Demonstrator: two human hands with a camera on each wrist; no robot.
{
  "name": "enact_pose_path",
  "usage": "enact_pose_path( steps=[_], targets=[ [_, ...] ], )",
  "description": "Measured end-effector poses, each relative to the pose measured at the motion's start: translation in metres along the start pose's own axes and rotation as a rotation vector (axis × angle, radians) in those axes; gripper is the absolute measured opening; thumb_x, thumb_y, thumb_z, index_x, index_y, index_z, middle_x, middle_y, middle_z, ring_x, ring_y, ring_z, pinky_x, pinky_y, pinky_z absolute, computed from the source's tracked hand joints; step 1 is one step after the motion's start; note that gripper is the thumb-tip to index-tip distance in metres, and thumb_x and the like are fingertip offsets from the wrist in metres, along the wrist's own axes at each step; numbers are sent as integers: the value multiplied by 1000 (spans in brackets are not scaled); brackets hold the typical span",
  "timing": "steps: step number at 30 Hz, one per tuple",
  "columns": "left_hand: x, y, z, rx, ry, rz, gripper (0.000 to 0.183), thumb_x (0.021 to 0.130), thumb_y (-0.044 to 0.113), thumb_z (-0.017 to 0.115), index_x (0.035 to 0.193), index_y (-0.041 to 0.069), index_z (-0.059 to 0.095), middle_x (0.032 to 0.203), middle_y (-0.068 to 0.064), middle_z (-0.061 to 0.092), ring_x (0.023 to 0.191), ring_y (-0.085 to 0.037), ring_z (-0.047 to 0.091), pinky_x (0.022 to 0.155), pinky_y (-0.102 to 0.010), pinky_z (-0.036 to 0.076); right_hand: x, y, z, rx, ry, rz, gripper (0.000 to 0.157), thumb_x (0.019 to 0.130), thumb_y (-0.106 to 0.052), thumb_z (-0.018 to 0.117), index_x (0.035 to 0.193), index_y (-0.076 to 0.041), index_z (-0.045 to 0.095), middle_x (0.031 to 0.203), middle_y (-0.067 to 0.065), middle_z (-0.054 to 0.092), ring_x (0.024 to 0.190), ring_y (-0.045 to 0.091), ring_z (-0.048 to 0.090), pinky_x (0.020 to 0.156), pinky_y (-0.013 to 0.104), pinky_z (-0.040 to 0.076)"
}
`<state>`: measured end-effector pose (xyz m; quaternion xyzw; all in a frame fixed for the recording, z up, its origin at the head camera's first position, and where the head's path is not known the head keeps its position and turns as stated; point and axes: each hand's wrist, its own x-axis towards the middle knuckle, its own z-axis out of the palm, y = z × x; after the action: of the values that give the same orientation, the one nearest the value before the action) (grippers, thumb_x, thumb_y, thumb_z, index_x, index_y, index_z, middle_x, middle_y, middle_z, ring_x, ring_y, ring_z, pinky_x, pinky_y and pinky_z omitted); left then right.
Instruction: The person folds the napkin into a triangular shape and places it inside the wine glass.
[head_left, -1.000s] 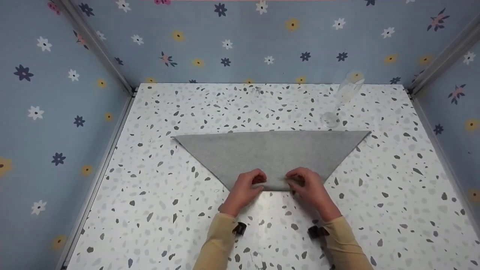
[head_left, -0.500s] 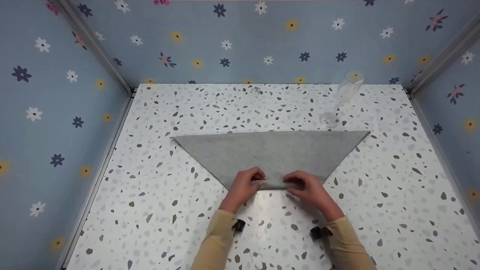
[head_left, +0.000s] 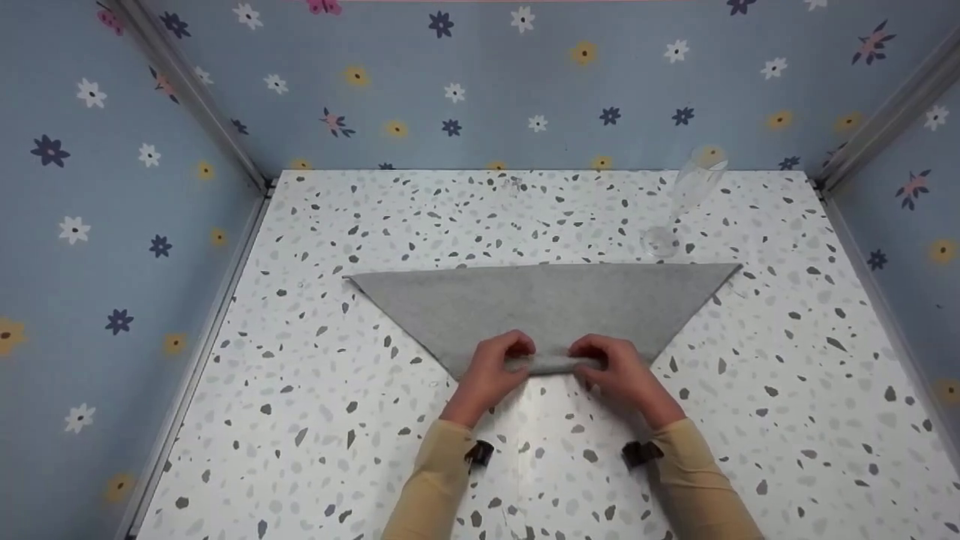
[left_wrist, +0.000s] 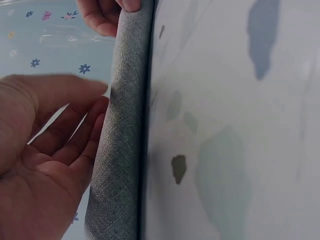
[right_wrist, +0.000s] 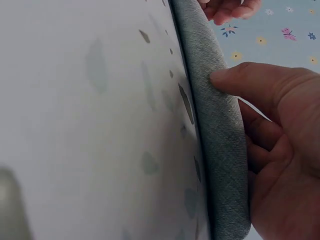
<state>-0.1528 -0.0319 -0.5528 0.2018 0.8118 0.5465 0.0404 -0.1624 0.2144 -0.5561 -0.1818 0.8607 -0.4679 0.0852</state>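
A grey cloth napkin [head_left: 540,304] lies on the table as a trapezoid, its long edge at the far side. Its short near edge is turned over into a narrow roll, seen as a thick rounded strip in both wrist views. My left hand [head_left: 491,375] holds the left part of this roll with curled fingers, the thumb [left_wrist: 85,90] at its upper side. On the right part, my right hand [head_left: 619,375] grips with its thumb [right_wrist: 235,80] pressed on the roll and its fingers curled on the far side. A short stretch of roll shows between the hands.
Behind the napkin's right part stands a clear stemmed glass [head_left: 697,184], its foot close to the cloth's far edge. The white speckled table [head_left: 300,420] is bounded by blue flowered panels [head_left: 480,82] at the back and both sides.
The rolled near edge has moved a little away from me and looks thicker. Both hands have shifted their fingers along with it. The glass stays where it was.
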Motion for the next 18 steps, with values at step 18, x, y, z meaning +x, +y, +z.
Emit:
enact_pose_path(
  steps=[18],
  targets=[
    [-10,2,-7,93,-152,-51,23,88,-1,66,110,5,61,98,-2,66,94,-13,62,84,-28,50,-5,-6,-5,9,-109,11,15,86,-4,70,100,-10,68,87,-3,68,75,13,64,65,28,53]
  ],
)
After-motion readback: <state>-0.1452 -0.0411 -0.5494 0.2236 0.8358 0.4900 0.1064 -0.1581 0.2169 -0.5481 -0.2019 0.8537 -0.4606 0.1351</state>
